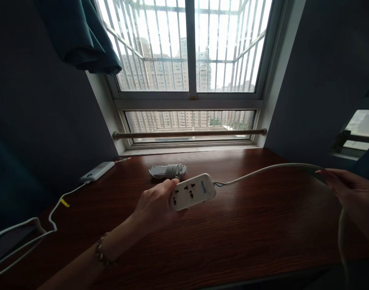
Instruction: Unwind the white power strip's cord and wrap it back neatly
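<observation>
At eight o'clock in my view, a dark flat device [13, 241] lies at the edge, with a white cable [53, 217] running beside it. A small yellow tag [64, 202] sits by that cable, which leads up to the near end of a white rectangular device [96, 172] between eight and nine o'clock. A blue curtain [78, 36] hangs at half past ten. Toward seven o'clock I have the left hand [158, 201], a bracelet [101, 251] on its wrist, clamped on the left end of a white PHILIPS power strip [196, 191]. The second power strip [168, 171], its own cord wound round it, lies on the dark red-brown counter [247, 225] at the held one's ten o'clock. I see the PHILIPS strip near six o'clock, socket face up and tilted, its right end the higher; a bit of blue wire shows where the white cord [271, 168] meets that end. The cord arches to the right hand [350, 187] at three o'clock, whose fingers close round it, though I cannot tell how tightly; beyond them it hangs down.
</observation>
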### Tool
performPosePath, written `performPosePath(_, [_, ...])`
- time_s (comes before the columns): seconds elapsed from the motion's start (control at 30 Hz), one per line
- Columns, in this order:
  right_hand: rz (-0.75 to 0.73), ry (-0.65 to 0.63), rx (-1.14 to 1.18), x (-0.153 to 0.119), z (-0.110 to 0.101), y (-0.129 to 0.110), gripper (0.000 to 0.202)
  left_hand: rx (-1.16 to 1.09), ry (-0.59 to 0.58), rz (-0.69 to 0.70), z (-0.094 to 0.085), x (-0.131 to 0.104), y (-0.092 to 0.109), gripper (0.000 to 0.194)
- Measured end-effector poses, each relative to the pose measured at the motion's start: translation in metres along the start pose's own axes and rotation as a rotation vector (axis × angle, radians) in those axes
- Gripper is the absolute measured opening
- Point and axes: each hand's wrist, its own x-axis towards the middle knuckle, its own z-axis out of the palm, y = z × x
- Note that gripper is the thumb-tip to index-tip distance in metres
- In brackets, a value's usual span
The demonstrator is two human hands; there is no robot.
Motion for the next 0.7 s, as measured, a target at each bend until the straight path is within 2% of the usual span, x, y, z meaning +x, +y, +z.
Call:
performPosePath(0.07, [-0.058, 0.101, -0.143, 0.009, 0.009, -0.002, 0.040, -0.230, -0.166, -0.001, 0.000, 0.000, 0.005, 0.059])
performPosePath(0.13, [-0.167, 0.139, -0.265, 0.019, 0.026, 0.000, 0.037, -0.512, -0.325, 0.052, 0.004, 0.002, 0.008, 0.061])
performPosePath(0.2, [-0.253, 0.093, -0.427, 0.021, 0.050, 0.000, 0.028, -0.755, -0.416, 0.096, 0.009, 0.006, 0.011, 0.065])
performPosePath(0.23, [-0.275, 0.025, -0.507, 0.019, 0.062, -0.002, 0.024, -0.838, -0.415, 0.106, 0.011, 0.010, 0.012, 0.066])
performPosePath(0.27, [-0.316, -0.103, -0.558, 0.013, 0.075, -0.007, 0.022, -0.884, -0.383, 0.107, 0.014, 0.015, 0.014, 0.066])
performPosePath(0.33, [-0.407, -0.367, -0.572, -0.009, 0.096, -0.023, 0.022, -0.822, -0.208, 0.072, 0.019, 0.027, 0.017, 0.064])
performPosePath(0.4, [-0.547, -0.576, -0.489, -0.037, 0.109, -0.045, 0.022, -0.587, 0.036, -0.013, 0.024, 0.042, 0.018, 0.060])
performPosePath(0.47, [-0.663, -0.722, -0.355, -0.065, 0.113, -0.068, 0.020, -0.333, 0.222, -0.077, 0.031, 0.057, 0.019, 0.056])
performPosePath(0.57, [-0.791, -0.865, -0.158, -0.093, 0.110, -0.099, 0.020, -0.136, 0.325, -0.034, 0.041, 0.072, 0.024, 0.047])
performPosePath(0.7, [-0.875, -0.947, 0.042, -0.101, 0.110, -0.125, 0.012, -0.078, 0.323, 0.055, 0.050, 0.075, 0.037, 0.039])
